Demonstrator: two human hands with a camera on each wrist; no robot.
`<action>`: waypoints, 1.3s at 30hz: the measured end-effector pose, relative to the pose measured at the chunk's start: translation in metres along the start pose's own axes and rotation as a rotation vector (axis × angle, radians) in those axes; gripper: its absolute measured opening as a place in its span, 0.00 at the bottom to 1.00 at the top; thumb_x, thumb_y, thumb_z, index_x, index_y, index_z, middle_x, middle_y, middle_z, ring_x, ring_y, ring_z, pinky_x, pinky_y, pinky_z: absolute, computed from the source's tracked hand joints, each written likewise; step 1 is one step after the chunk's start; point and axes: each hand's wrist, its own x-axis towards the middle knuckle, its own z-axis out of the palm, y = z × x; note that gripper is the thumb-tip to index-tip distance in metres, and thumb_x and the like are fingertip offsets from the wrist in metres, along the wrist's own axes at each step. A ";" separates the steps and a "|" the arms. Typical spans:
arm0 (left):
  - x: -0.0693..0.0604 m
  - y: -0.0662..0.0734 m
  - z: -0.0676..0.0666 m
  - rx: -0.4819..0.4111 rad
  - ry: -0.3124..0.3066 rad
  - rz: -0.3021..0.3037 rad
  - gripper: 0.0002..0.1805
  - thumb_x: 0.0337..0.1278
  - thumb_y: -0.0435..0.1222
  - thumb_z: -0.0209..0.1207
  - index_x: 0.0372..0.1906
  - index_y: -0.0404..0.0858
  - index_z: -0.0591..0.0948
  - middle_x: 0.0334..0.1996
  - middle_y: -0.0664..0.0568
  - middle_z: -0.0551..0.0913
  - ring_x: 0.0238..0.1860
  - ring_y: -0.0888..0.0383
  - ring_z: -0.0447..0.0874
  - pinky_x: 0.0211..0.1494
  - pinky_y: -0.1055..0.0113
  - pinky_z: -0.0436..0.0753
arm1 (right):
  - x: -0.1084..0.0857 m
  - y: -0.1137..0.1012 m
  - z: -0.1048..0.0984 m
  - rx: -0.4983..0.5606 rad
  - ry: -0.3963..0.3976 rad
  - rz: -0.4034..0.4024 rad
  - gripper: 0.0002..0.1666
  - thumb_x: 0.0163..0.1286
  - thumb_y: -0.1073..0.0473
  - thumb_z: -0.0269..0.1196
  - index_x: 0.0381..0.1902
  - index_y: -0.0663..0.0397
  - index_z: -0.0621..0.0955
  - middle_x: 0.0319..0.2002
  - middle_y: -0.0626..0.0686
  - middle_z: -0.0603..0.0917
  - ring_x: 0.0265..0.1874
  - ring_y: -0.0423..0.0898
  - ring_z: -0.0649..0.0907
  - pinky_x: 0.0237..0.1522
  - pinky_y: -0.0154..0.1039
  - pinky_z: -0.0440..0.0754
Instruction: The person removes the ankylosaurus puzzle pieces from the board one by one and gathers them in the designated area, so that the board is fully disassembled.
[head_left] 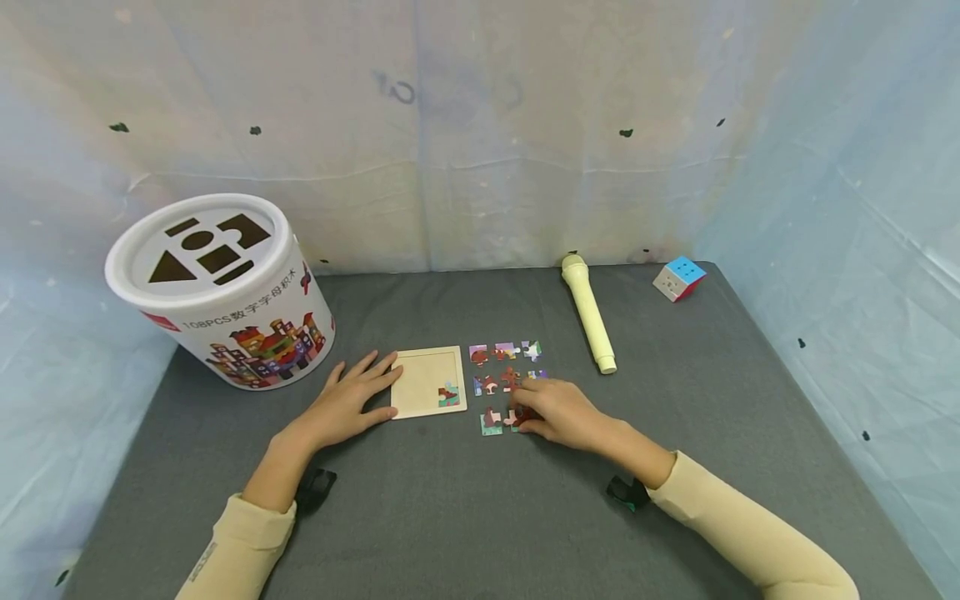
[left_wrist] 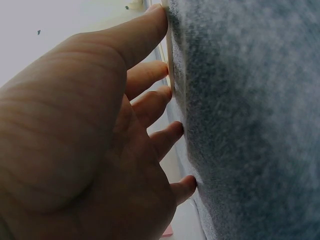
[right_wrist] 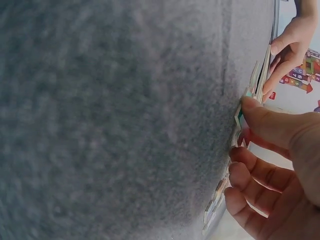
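Note:
A square wooden puzzle board (head_left: pixel 420 383) lies on the dark cloth, with one picture piece (head_left: pixel 448 394) in its lower right corner. My left hand (head_left: pixel 351 402) rests at the board's left edge, fingers spread and thumb touching it. To the board's right, several jigsaw puzzle pieces (head_left: pixel 491 421) are laid out in loose rows. My right hand (head_left: pixel 561 411) is over the right part of the lower rows. In the right wrist view, its thumb and forefinger pinch a puzzle piece (right_wrist: pixel 243 124) low at the cloth. The hand partly hides the pieces beneath it.
A large white block bucket (head_left: pixel 255 325) with shape holes in its lid stands at the back left. A pale yellow toy microphone (head_left: pixel 589 315) lies behind the pieces to the right. Near the back right corner sits a small puzzle cube (head_left: pixel 678 278). Cloth walls (head_left: pixel 480 208) enclose the table.

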 end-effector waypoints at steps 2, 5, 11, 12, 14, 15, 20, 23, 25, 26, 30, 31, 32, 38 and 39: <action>0.000 0.000 0.000 -0.001 0.002 0.001 0.40 0.66 0.51 0.62 0.78 0.44 0.62 0.79 0.49 0.52 0.78 0.40 0.43 0.69 0.28 0.37 | 0.000 -0.001 0.000 -0.001 0.005 -0.002 0.14 0.56 0.55 0.77 0.36 0.49 0.83 0.34 0.47 0.80 0.29 0.40 0.78 0.32 0.37 0.78; 0.000 0.001 -0.001 -0.001 0.002 0.000 0.40 0.66 0.51 0.62 0.77 0.44 0.62 0.79 0.48 0.52 0.78 0.40 0.43 0.69 0.28 0.37 | 0.000 -0.001 -0.001 0.004 0.004 0.001 0.13 0.55 0.57 0.78 0.35 0.50 0.84 0.34 0.47 0.80 0.31 0.41 0.79 0.34 0.38 0.79; 0.000 0.001 0.000 0.001 0.002 -0.001 0.40 0.66 0.51 0.61 0.77 0.44 0.62 0.79 0.49 0.52 0.78 0.40 0.43 0.70 0.29 0.37 | 0.000 -0.001 -0.001 0.002 0.005 -0.003 0.13 0.55 0.58 0.78 0.36 0.51 0.84 0.33 0.48 0.79 0.31 0.41 0.78 0.35 0.39 0.78; 0.000 0.001 0.000 0.001 0.005 0.002 0.40 0.66 0.51 0.62 0.77 0.43 0.63 0.79 0.48 0.52 0.78 0.40 0.44 0.70 0.28 0.38 | 0.000 -0.001 0.000 0.001 0.007 -0.006 0.14 0.55 0.58 0.78 0.36 0.51 0.84 0.34 0.48 0.79 0.31 0.41 0.77 0.35 0.40 0.78; 0.000 0.002 -0.001 0.001 0.010 0.006 0.40 0.66 0.51 0.62 0.77 0.43 0.63 0.79 0.47 0.53 0.78 0.40 0.44 0.69 0.28 0.38 | -0.001 -0.001 0.000 0.001 0.011 -0.012 0.14 0.55 0.58 0.78 0.36 0.51 0.84 0.34 0.48 0.80 0.32 0.42 0.77 0.36 0.41 0.78; 0.000 0.002 -0.001 0.000 0.012 0.006 0.40 0.66 0.51 0.62 0.77 0.43 0.63 0.79 0.47 0.53 0.78 0.40 0.44 0.70 0.28 0.38 | -0.001 -0.001 0.000 -0.001 0.012 -0.015 0.14 0.55 0.58 0.78 0.37 0.51 0.84 0.35 0.48 0.80 0.33 0.42 0.78 0.37 0.41 0.79; 0.000 0.001 -0.001 0.000 0.006 0.005 0.40 0.66 0.51 0.62 0.77 0.43 0.63 0.79 0.48 0.52 0.78 0.40 0.43 0.70 0.28 0.38 | -0.001 -0.002 -0.001 0.002 0.010 -0.015 0.14 0.55 0.59 0.77 0.38 0.51 0.86 0.38 0.48 0.80 0.36 0.43 0.80 0.40 0.42 0.80; 0.000 0.001 -0.001 0.002 0.009 0.011 0.40 0.66 0.51 0.61 0.77 0.43 0.63 0.79 0.47 0.53 0.78 0.39 0.44 0.69 0.27 0.38 | -0.001 -0.002 -0.001 0.009 0.007 -0.010 0.14 0.55 0.59 0.77 0.38 0.51 0.86 0.37 0.48 0.80 0.35 0.43 0.79 0.39 0.42 0.80; 0.000 0.001 -0.001 0.002 0.012 0.011 0.40 0.66 0.52 0.61 0.77 0.43 0.63 0.79 0.47 0.53 0.78 0.39 0.44 0.69 0.28 0.38 | -0.001 -0.002 -0.001 0.012 0.006 -0.009 0.14 0.55 0.60 0.77 0.38 0.52 0.86 0.37 0.48 0.80 0.35 0.43 0.79 0.39 0.41 0.80; 0.000 0.002 -0.001 0.002 0.014 0.013 0.40 0.66 0.52 0.61 0.77 0.43 0.63 0.79 0.47 0.53 0.78 0.39 0.44 0.69 0.27 0.39 | -0.001 -0.002 -0.001 0.013 0.006 -0.007 0.14 0.55 0.60 0.78 0.38 0.52 0.86 0.37 0.48 0.80 0.34 0.42 0.79 0.39 0.41 0.80; -0.001 0.002 -0.001 0.002 0.011 0.009 0.40 0.66 0.51 0.62 0.77 0.43 0.63 0.79 0.47 0.53 0.78 0.39 0.44 0.69 0.27 0.38 | 0.000 -0.002 0.000 0.023 0.000 0.000 0.14 0.55 0.60 0.77 0.38 0.52 0.85 0.36 0.48 0.80 0.33 0.42 0.78 0.38 0.41 0.79; -0.001 0.002 -0.001 0.002 0.009 0.008 0.40 0.66 0.51 0.62 0.77 0.43 0.63 0.79 0.47 0.53 0.78 0.39 0.44 0.69 0.27 0.38 | 0.000 -0.002 0.000 0.026 -0.002 0.002 0.13 0.55 0.61 0.77 0.37 0.52 0.85 0.36 0.48 0.80 0.33 0.41 0.77 0.37 0.40 0.79; -0.001 0.002 -0.001 0.001 0.007 0.008 0.40 0.66 0.50 0.62 0.77 0.43 0.63 0.79 0.47 0.53 0.78 0.39 0.44 0.69 0.27 0.38 | 0.000 -0.002 0.000 0.029 -0.004 0.003 0.13 0.55 0.61 0.77 0.37 0.52 0.85 0.35 0.48 0.80 0.32 0.41 0.77 0.37 0.40 0.78; 0.000 0.001 0.000 0.001 0.005 0.005 0.40 0.66 0.50 0.62 0.77 0.44 0.62 0.79 0.48 0.52 0.78 0.40 0.43 0.69 0.28 0.38 | 0.000 -0.003 -0.001 0.035 -0.013 0.010 0.13 0.56 0.60 0.77 0.38 0.52 0.85 0.37 0.48 0.80 0.34 0.42 0.78 0.38 0.40 0.79; 0.000 0.001 0.000 0.002 0.006 0.006 0.40 0.66 0.50 0.62 0.77 0.44 0.62 0.79 0.48 0.52 0.78 0.40 0.43 0.69 0.28 0.38 | 0.000 -0.003 -0.001 0.035 -0.012 0.010 0.13 0.56 0.60 0.77 0.39 0.52 0.85 0.37 0.48 0.80 0.34 0.42 0.78 0.38 0.40 0.79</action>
